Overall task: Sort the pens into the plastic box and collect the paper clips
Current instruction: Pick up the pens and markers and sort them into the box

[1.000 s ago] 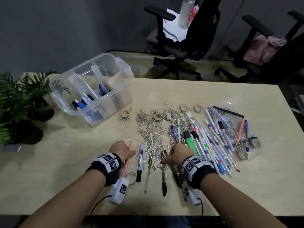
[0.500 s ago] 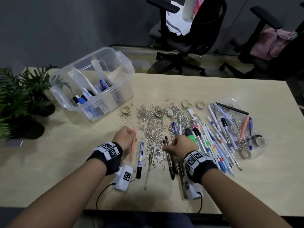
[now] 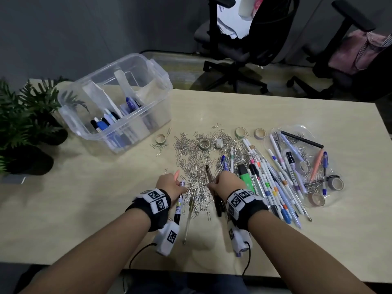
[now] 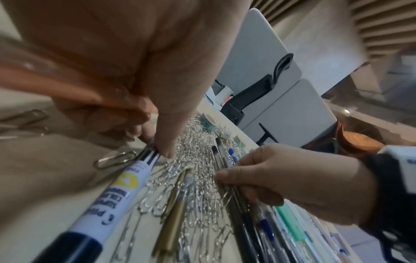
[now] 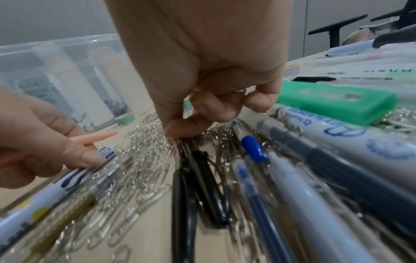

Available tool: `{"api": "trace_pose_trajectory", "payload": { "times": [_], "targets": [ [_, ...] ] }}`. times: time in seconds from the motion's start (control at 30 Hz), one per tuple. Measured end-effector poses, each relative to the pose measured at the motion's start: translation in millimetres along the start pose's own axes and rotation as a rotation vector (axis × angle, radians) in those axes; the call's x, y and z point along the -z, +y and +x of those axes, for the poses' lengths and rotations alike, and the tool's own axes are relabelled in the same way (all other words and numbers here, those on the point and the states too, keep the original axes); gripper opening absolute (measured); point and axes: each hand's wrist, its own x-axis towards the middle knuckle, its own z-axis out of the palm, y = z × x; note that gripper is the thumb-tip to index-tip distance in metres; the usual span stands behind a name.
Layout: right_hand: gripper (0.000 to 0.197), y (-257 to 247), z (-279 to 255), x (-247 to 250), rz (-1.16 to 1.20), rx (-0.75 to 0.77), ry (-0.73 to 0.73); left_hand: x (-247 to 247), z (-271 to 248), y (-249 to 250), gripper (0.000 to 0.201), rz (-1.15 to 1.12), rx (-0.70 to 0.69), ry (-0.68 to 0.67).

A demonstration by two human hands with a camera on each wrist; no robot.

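My right hand [image 3: 228,184] is clamped on a bundle of dark pens [image 5: 198,178]; thumb and curled fingers pinch their upper ends while the lower ends trail back under the wrist. How many pens are in that bundle I cannot say for certain; the right wrist view is blurred, but at least two show. My left hand [image 3: 170,184] keeps a peach pen [image 3: 176,173] tucked in its palm, and its thumb and fingertip are closing on the top of a white marker [image 4: 117,192] that lies on the table [image 3: 275,107]. An olive pen [image 4: 175,210] lies loose between the two hands, on the paper clips [image 3: 195,153].

Changes noted: half a second ago the left hand held the peach pen alone, clear of the white marker; it has now dropped onto that marker. The right hand's bundle has been drawn up into the fist rather than lying along the table. I judge both hands to be gathering, not yet carrying.

The box [image 3: 118,102] stands well apart at the far left and already holds several pens. The main pen heap [image 3: 273,183] lies just right of my right hand, untouched. The clips remain spread across the middle, none collected. The task is at an early stage.
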Motion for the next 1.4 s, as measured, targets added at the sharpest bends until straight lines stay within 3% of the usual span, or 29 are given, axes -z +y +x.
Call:
{"api": "trace_pose_trajectory", "payload": {
  "times": [0.2,0.37,0.5,0.63,0.83,0.97,1.1,1.4],
  "targets": [
    [0.034,-0.6,0.5,12.3,0.171,0.077,-0.035,8.4,12.7,6.1,0.041,-0.024,0.031,-0.047],
    [0.024,-8.8,-6.6,35.5,0.498,0.23,-0.092,37.3,8.8,18.9,0.031,-0.19,0.008,-0.06],
    [0.017,-20.3,-7.9,58.9,0.616,0.329,-0.077,63.8,5.3,29.2,0.026,-0.497,-0.03,-0.025],
    [0.006,-34.9,-6.5,72.7,0.822,0.352,-0.087,94.8,-5.4,43.5,0.015,-0.812,0.021,0.03],
    [0.016,-56.5,-0.6,69.6,0.563,0.449,0.083,137.1,-16.6,46.0,0.026,-0.988,-0.037,0.002],
    [0.019,-75.3,0.9,73.7,0.54,0.472,0.078,153.1,-18.2,35.2,0.03,-1.032,-0.094,0.025],
    [0.02,-99.5,2.4,94.5,0.531,0.485,0.127,165.3,-18.9,29.4,0.019,-1.049,-0.155,0.11],
    [0.02,-180.0,16.3,131.0,0.329,0.701,0.229,220.8,-13.6,-2.0,0.015,-1.102,-0.221,0.326]
  ]
}}
